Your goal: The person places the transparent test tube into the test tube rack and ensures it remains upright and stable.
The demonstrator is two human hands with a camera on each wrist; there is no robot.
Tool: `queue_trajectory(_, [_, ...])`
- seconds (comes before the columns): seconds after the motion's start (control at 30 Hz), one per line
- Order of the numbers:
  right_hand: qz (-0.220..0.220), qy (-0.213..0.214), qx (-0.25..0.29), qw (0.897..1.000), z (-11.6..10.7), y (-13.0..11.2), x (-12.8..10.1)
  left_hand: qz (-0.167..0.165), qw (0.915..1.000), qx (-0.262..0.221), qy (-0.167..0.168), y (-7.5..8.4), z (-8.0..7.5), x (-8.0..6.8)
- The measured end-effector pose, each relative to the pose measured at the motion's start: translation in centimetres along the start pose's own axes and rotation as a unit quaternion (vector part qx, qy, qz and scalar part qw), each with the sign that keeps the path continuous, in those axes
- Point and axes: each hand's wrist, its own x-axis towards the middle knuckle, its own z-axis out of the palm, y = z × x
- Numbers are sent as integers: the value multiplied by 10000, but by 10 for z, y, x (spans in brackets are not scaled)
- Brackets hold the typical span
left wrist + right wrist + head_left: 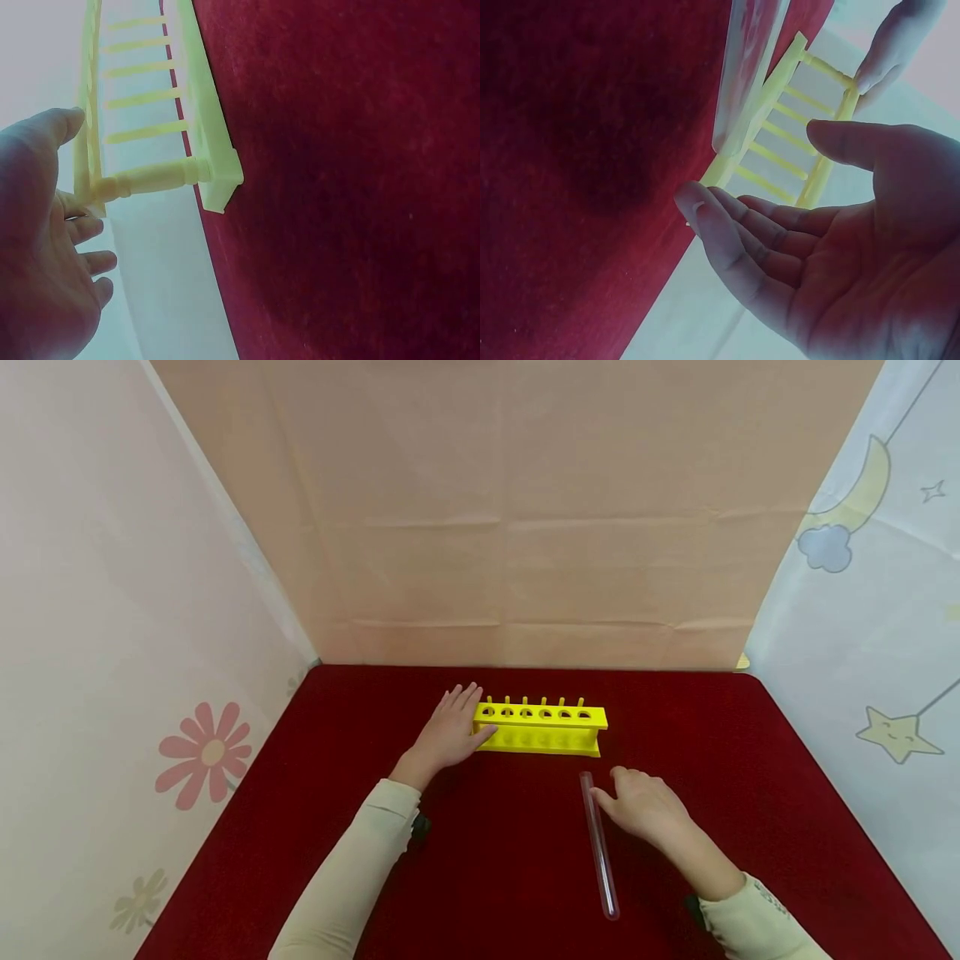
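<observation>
A yellow test tube rack (539,717) stands upright, with a row of holes along its top and pegs behind. My left hand (450,731) grips its left end, thumb across the front and fingers stretched toward the back. The left wrist view shows that thumb (66,124) against the rack's top bar (88,161). A clear glass test tube (600,847) lies on the red tabletop in front of the rack. Just right of its upper end, my right hand (643,802) hovers with thumb and fingers apart. Nothing lies between those fingers (772,232) in the right wrist view.
The dark red tabletop (360,718) extends around the rack and tube. A beige sheet (525,527) hangs behind the table, and patterned white panels rise at the left (90,610) and right (885,635).
</observation>
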Motion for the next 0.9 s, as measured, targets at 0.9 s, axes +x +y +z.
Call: queue_trajectory(0.9, [138,-346,194,9991,21,-16,-5,-46,9999,13,-149,6,2,7])
